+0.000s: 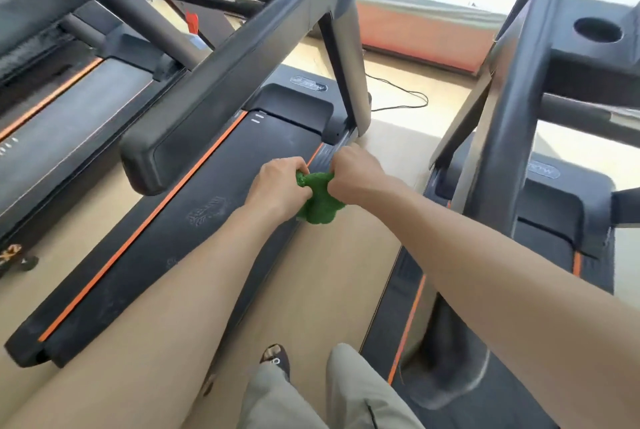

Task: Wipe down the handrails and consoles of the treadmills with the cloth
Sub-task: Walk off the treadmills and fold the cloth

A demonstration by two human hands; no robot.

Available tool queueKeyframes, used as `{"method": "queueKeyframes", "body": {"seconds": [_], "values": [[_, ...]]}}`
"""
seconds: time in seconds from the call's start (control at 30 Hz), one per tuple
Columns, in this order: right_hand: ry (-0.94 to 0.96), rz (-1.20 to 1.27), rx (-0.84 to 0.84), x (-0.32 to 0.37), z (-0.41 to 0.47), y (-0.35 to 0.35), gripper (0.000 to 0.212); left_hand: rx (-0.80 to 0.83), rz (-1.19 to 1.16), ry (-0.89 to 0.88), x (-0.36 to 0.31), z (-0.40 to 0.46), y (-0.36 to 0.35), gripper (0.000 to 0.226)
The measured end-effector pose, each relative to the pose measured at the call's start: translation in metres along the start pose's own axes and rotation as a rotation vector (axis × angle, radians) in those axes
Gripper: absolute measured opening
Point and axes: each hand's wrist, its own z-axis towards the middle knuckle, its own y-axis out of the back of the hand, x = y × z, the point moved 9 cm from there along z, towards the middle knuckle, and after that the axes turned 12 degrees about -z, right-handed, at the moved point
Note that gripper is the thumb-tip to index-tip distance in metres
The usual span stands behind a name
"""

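While we stand on the pale wooden floor (346, 255) between two machines, we hold a crumpled green terry cloth (318, 198) out in front of us with both hands. Our left hand (278, 182) curls its fingers round the cloth's upper left end, and our right hand (355, 174) grips the upper right end, so the cloth bunches between the two fists and hangs below them. The cloth sits in the air near the centre of the view, above the right edge of the black treadmill deck with orange stripes (166, 220), touching no part of the machine that we can see. The long dark grey padded handrail (221, 78) of that treadmill runs from 9 o'clock of our hands up toward 12 o'clock. At 3 o'clock stands the second black treadmill (561, 207), its console showing a round cup holder (597, 30) at 1 o'clock. Our grey trouser legs (353, 390) show at 6 o'clock.
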Motion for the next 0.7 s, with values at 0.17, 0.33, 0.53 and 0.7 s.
{"method": "queueKeyframes", "body": {"seconds": [0.17,0.33,0.53,0.7], "values": [[-0.045,-0.098,0.139,-0.02,0.07,-0.009,0.006,0.069,0.007,-0.124,0.021,0.081,-0.022,0.01],[-0.082,-0.009,0.042,-0.012,0.127,-0.036,0.021,0.059,-0.113,-0.26,0.063,0.131,-0.034,0.013],[-0.169,0.307,-0.034,-0.029,0.159,-0.057,0.006,0.118,-0.123,-0.231,0.073,0.175,-0.034,0.011],[-0.318,0.532,-0.072,-0.094,0.195,-0.054,0.026,0.212,-0.115,-0.304,0.029,0.235,-0.06,0.02]]}}
